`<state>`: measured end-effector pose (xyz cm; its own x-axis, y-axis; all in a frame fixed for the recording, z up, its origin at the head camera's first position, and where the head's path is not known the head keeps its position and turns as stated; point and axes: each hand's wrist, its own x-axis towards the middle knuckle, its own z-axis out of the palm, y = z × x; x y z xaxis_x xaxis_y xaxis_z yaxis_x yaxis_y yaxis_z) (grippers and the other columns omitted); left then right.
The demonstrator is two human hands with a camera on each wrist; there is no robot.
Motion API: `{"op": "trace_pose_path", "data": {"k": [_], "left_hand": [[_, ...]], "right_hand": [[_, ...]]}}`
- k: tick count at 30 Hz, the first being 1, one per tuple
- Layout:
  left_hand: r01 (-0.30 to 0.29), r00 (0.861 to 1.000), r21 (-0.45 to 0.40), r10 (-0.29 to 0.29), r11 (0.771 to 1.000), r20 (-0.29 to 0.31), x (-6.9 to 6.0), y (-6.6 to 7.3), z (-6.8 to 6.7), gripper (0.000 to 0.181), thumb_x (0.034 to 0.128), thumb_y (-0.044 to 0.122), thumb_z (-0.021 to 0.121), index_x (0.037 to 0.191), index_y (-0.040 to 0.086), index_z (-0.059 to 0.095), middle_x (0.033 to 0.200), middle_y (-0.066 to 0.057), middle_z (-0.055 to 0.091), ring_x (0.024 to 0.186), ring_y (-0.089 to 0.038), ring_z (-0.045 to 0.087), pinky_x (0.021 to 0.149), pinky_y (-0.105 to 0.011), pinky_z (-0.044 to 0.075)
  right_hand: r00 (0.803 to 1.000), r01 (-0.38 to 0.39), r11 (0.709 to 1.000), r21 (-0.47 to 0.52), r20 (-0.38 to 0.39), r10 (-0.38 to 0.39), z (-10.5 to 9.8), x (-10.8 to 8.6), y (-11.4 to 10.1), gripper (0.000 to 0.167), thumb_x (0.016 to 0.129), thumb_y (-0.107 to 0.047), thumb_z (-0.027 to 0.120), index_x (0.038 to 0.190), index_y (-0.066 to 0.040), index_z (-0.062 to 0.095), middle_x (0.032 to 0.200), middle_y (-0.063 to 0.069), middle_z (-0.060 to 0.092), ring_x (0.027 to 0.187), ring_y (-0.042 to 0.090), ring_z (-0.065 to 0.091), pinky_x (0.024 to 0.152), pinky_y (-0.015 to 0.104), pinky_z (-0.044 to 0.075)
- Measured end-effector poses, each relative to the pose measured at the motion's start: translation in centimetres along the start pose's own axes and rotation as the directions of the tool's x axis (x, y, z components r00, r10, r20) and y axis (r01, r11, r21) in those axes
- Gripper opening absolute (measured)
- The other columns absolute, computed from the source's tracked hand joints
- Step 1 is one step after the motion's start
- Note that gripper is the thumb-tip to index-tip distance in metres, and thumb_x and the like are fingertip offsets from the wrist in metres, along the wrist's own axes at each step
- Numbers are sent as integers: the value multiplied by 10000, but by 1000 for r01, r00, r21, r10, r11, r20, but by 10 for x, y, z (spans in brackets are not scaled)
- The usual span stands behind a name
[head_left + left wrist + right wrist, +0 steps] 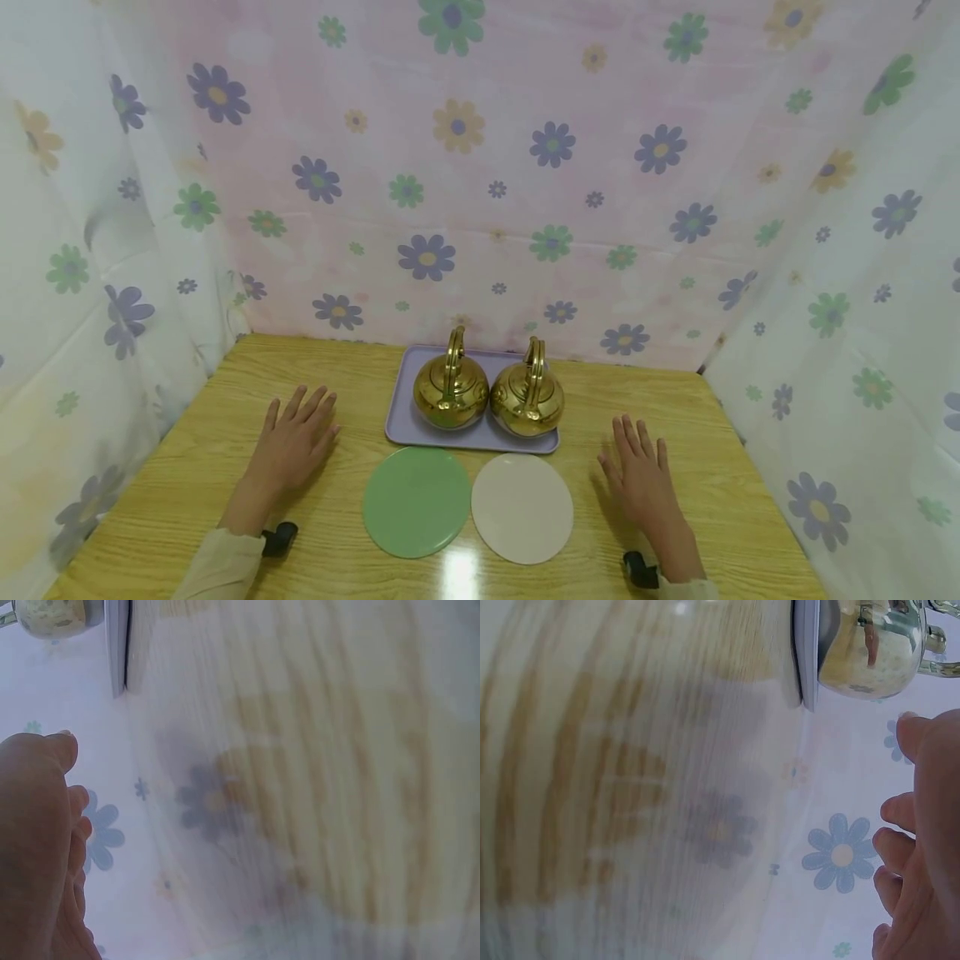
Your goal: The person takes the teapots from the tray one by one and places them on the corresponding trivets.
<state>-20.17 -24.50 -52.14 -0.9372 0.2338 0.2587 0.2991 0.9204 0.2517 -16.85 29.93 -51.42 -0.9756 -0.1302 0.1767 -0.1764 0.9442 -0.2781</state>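
Note:
Two shiny gold teapots with tall arched handles, a left teapot [450,393] and a right teapot [527,402], stand side by side on a lilac tray [402,417]. In front of the tray lie a round green plate [417,502] and a round off-white plate [522,508]. My left hand [295,442] is left of the tray, fingers extended, holding nothing. On the other side, right of the off-white plate, my right hand [641,483] has its fingers extended and holds nothing. Part of a teapot [874,649] shows in the right wrist view.
A glossy wooden table [337,567] carries everything. Flower-patterned cloth [495,158] hangs behind it and along both sides. Black wrist cameras sit on the left wrist [279,540] and right wrist [640,571].

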Motion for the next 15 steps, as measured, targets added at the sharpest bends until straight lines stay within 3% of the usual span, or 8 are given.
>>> {"op": "trace_pose_path", "data": {"k": [8,15], "left_hand": [[-9,999,-21,8,1000,-36,0,5,-1,557,1054,325,540,1518,28,459,1579,-224,411,1490,-483,263,1176,-722,129],[0,1000,7,0,1000,-9,2,7,-2,570,1055,329,541,1534,38,439,1591,-209,398,1499,-474,249,1179,-718,122]], "right_hand": [[1000,0,1000,24,14,0,-1,-1,-5,698,1077,-357,502,1616,-18,217,1659,246,213,1535,480,135,1191,714,78],[1000,13,999,36,12,-14,-2,-4,-9,701,1074,-359,507,1615,-17,221,1658,248,214,1528,490,148,1193,707,95]]}}
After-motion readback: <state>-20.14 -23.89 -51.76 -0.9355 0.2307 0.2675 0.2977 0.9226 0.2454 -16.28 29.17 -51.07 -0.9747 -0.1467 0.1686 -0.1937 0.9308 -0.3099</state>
